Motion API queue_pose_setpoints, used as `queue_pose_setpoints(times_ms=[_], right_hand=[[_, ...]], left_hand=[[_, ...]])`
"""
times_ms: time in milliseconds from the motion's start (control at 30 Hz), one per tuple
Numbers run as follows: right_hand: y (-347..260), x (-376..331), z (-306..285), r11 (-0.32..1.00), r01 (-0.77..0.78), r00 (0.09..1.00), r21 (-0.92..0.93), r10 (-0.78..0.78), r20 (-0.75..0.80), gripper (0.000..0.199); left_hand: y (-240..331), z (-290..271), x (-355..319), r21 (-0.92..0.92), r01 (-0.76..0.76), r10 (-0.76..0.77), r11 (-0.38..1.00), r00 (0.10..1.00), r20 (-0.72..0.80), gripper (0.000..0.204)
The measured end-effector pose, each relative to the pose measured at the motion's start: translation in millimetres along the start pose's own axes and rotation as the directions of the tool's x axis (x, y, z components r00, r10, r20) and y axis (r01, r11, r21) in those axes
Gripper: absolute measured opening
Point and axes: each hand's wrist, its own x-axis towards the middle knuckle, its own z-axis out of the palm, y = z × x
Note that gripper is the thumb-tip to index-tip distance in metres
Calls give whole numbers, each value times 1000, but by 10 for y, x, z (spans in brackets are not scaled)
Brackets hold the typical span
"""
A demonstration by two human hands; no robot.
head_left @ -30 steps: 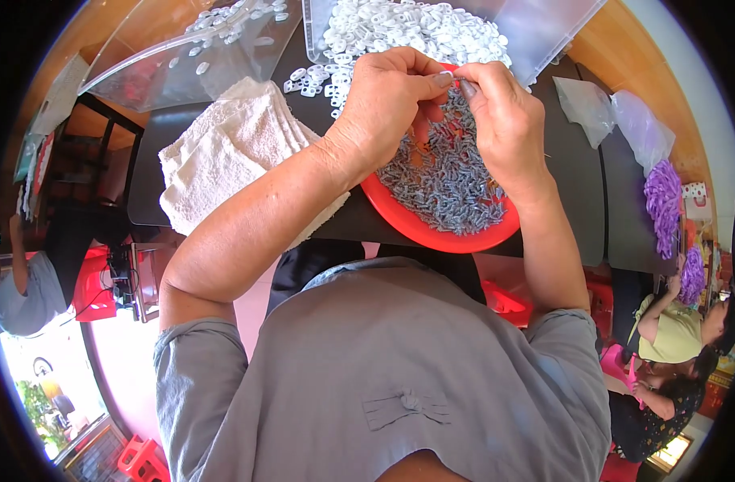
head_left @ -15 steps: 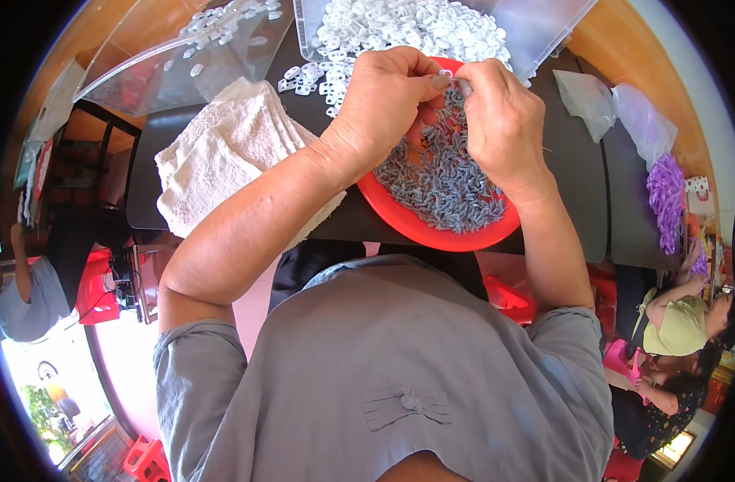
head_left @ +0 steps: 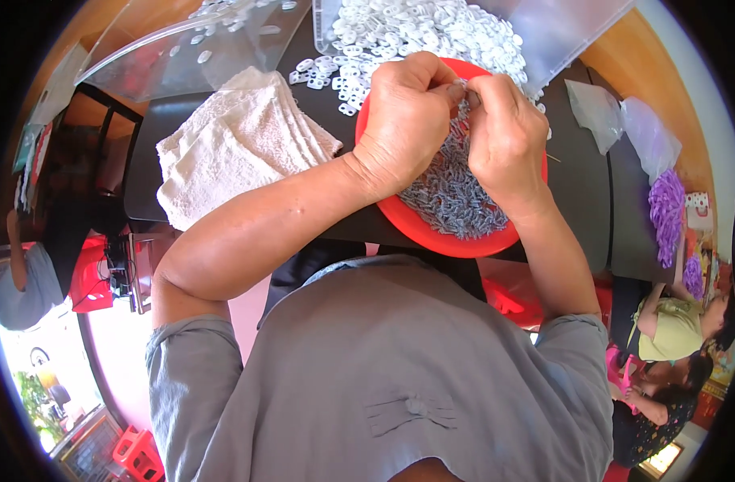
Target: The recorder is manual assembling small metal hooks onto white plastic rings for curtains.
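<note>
My left hand [head_left: 411,116] and my right hand [head_left: 505,132] meet over the far half of a red basin [head_left: 411,231], fingertips pinched close together. A small white plastic piece [head_left: 461,82] shows faintly between them, mostly hidden by the fingers. What my right fingertips grip is too small to make out. Many small grey screw-like pieces [head_left: 464,205] fill the basin. Just beyond it, white oval plastic pieces with holes [head_left: 431,32] are heaped in a clear plastic bin [head_left: 576,32], and some lie loose on the dark table [head_left: 580,185].
Folded cream towels [head_left: 239,149] lie left of the basin, beside my left forearm. A clear plastic sheet or lid [head_left: 182,60] with white pieces sits at the far left. Plastic bags [head_left: 596,116] and a purple bundle [head_left: 666,213] are at right. Other people [head_left: 669,329] sit farther right.
The view has shifted slightly. My hands remain pinched together over the basin, tilted a little differently, and the white piece between them is now more hidden.
</note>
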Motion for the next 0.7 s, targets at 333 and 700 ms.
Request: queue_pose_setpoints(times_ms=[333,700], right_hand=[[284,451,-244,897,-438,820,58,372,436,13],[985,739,643,926,-195,764,-324,351,541,17]], left_hand=[[17,-82,35,49,187,-191,981,975,111,14],[37,-110,78,32,207,-209,978,963,168,11]])
